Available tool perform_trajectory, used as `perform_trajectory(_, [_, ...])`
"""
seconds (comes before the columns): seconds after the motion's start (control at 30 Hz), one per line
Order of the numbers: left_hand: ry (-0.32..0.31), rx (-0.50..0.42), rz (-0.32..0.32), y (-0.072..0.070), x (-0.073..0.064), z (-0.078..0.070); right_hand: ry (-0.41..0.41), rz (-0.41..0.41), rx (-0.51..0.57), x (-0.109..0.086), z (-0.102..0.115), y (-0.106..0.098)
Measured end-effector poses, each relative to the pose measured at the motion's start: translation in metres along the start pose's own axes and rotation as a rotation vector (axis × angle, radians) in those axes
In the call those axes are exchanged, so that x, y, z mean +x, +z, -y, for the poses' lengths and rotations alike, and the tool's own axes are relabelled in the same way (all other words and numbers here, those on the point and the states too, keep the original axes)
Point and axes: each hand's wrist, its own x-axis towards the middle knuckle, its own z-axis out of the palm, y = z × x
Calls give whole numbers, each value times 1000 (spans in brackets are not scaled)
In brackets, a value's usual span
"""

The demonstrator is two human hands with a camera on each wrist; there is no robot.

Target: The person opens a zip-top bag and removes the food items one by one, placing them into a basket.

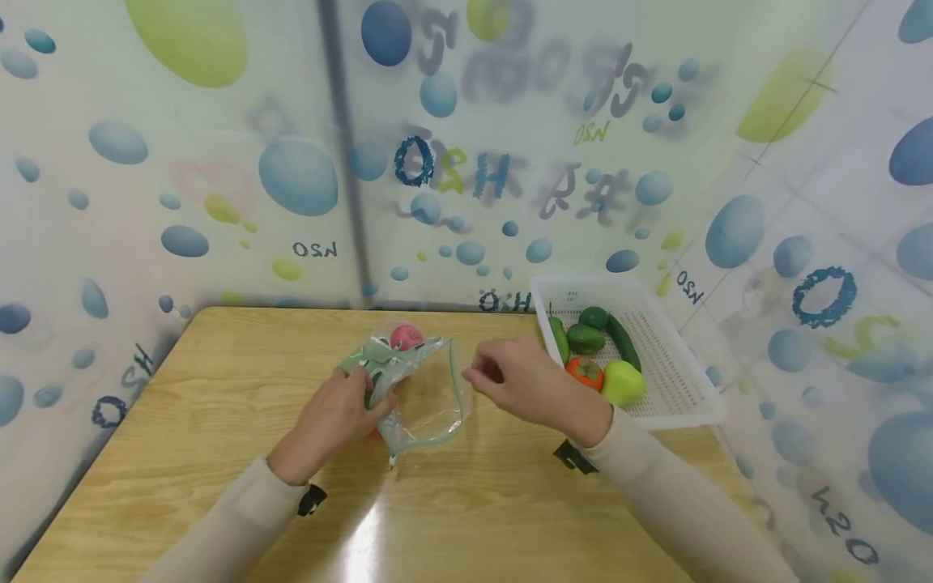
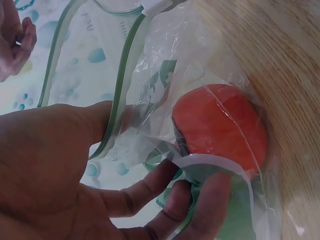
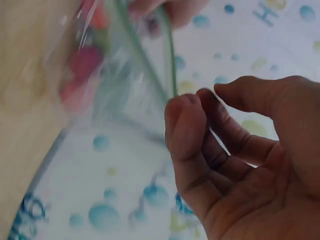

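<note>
A clear zip bag (image 1: 397, 368) with a green seal and green print stands on the table, its mouth spread toward the right. My left hand (image 1: 338, 413) holds it at the side, thumb inside the rim and fingers against the outer film. Through the plastic shows a red-orange round fruit (image 2: 220, 125); a pinkish-red round one (image 1: 406, 337) lies at the bag's far end. Just right of the bag's mouth hovers my right hand (image 1: 528, 380), fingers loosely curled. A small gap parts its thumb from the index finger (image 3: 185, 125), and nothing shows between them.
On the right of the wooden table (image 1: 240, 364) sits a white plastic basket (image 1: 685, 419). In it are an orange persimmon (image 1: 585, 372), a yellow-green fruit (image 1: 624, 384) and several dark green vegetables. A patterned curtain (image 1: 466, 219) hangs behind the table.
</note>
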Motion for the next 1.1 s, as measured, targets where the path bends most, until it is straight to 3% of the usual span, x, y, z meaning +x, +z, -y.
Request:
perform_trajectory(0.17, [-15,9,19,0,1,0,-99,108,101,5,28,34])
perform_trajectory(0.33, [-12,14,23,-1,2,0,-170,144,42,17,38,64])
perform_trajectory(0.7, [-11,16,51,-1,4,3,-127,139,-173,49,13,116])
perform_trajectory(0.87, [8,14,41,1,2,5,-126,147,-156,56,2,140])
perform_trajectory(1.1, [12,6,31,1,2,3,-119,128,-115,59,1,150])
